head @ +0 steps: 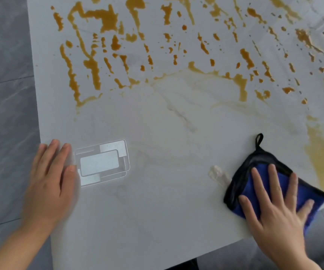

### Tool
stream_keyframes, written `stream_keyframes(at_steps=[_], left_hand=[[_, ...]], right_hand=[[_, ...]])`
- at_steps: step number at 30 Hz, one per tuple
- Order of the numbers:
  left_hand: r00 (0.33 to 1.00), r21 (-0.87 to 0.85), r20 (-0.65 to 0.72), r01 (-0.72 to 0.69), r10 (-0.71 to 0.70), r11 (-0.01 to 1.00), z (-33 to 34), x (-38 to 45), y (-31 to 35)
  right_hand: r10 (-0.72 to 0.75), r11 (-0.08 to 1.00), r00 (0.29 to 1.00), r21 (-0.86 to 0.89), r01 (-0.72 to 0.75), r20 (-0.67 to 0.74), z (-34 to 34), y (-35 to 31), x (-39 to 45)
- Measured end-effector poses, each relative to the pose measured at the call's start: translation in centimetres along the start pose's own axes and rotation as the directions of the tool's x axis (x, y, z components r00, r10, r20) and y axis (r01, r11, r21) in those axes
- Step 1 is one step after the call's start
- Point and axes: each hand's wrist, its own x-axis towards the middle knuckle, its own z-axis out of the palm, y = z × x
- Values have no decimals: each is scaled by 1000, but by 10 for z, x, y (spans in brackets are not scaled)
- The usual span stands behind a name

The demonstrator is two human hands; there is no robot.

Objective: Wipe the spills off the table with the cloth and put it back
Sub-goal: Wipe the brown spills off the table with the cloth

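Right hand (274,209), fingers spread flat, presses the cloth (258,172) near the table's (157,221) near-right corner. Left hand (50,182) flat at left edge, blurred. Cloth looks soft, light; hanging loop probably easiest grab. Spills (98,20) cover far side.

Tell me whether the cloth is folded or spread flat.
Folded, it seems. The cloth shows doubled black edging and a bunched corner beneath the right hand pressing it onto the table.

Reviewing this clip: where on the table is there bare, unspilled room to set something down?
The near middle of the table is bare, bordered by the left hand and the pale rectangular patch on one side and the cloth under the right hand on the other. The far half is crowded with orange spills.
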Motion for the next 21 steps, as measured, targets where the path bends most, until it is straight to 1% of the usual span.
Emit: stream_keyframes(at_steps=[4, 9, 13, 21], left_hand=[[1000, 19, 7, -3, 3, 1000, 0, 1, 0], [1000, 0, 9, -1, 1, 1000, -2, 1, 4], [1000, 22, 15, -23, 23, 999, -2, 1, 3], [1000, 26, 8, -6, 5, 1000, -2, 2, 5]], right_hand=[[-132, 990, 991, -45, 131, -4, 3, -15, -10], [-307, 945, 951, -127, 303, -19, 5, -42, -4], [-389, 908, 921, -173, 381, -16, 7, -69, 8], [-517, 842, 856, -198, 501, -31, 2, -115, 33]])
